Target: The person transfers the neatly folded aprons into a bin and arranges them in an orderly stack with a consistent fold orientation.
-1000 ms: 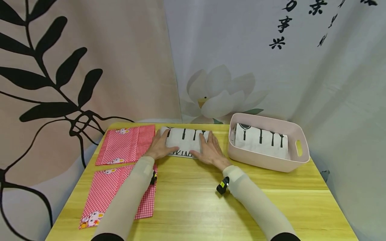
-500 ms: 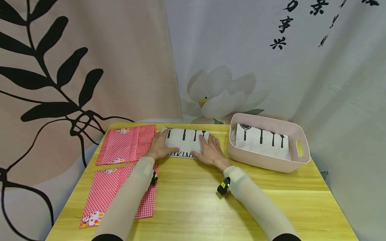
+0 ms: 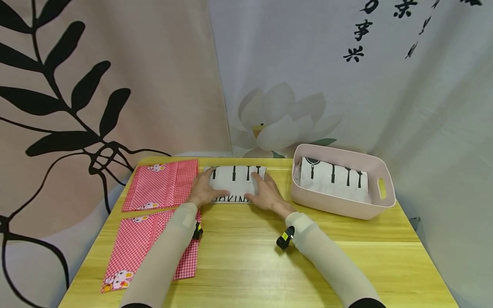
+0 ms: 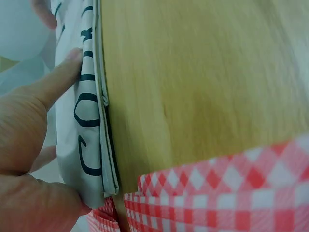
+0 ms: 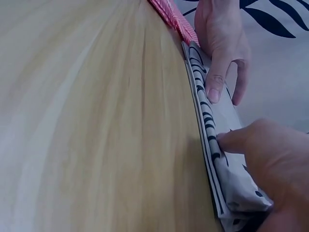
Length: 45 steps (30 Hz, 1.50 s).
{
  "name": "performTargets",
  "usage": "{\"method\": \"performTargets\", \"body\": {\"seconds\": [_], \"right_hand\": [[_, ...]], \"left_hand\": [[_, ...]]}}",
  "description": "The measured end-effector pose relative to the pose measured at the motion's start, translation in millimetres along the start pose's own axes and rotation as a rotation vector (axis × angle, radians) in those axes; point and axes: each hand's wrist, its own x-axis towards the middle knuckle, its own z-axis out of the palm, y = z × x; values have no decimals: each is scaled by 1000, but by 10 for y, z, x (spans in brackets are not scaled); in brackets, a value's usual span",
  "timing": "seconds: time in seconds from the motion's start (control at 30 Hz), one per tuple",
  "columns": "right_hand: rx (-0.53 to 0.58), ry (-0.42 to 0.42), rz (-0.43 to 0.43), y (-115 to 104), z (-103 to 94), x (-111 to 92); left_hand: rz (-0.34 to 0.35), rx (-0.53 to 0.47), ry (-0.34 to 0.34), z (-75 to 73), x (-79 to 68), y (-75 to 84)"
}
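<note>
A folded white cloth with black utensil prints and lettering (image 3: 234, 182) lies flat on the table near the back edge. My left hand (image 3: 201, 187) rests on its left end, thumb laid straight across the top near the lettered front fold, fingers toward the far edge. At the right end, my right hand (image 3: 268, 192) presses in the same way, its thumb (image 5: 236, 141) just behind the front fold. Stacked layers show along the cloth's front edge (image 4: 104, 121) in the left wrist view. Several fingertips are hidden behind the hands and the cloth.
Two red-and-white checked cloths, one farther back (image 3: 161, 186) and one nearer (image 3: 127, 244), lie at the left, partly under the left forearm. A pink basket (image 3: 331, 207) with another printed white cloth (image 3: 333, 182) in it stands at the right on the wooden table (image 3: 246, 261).
The folded cloth has shifted slightly toward me and to the left. Both hands stay on its ends with thumbs on top. The basket and checked cloths have not moved.
</note>
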Motion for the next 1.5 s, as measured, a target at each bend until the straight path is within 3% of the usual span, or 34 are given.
{"method": "performTargets", "body": {"seconds": [0.2, 0.47, 0.77, 1.1, 1.5], "right_hand": [[33, 16, 5, -35, -10, 2], [80, 23, -12, -66, -26, 16], [138, 45, 40, -62, -36, 12], [217, -12, 33, -2, -41, 6], [266, -8, -30, -4, -95, -143]], "left_hand": [[-37, -95, 15, -12, -49, 13], [-88, -210, -29, -64, -115, 15], [-127, -264, -40, -106, -160, -1], [-92, -295, -61, -116, -192, -78], [-59, -353, -88, -224, -405, -45]]}}
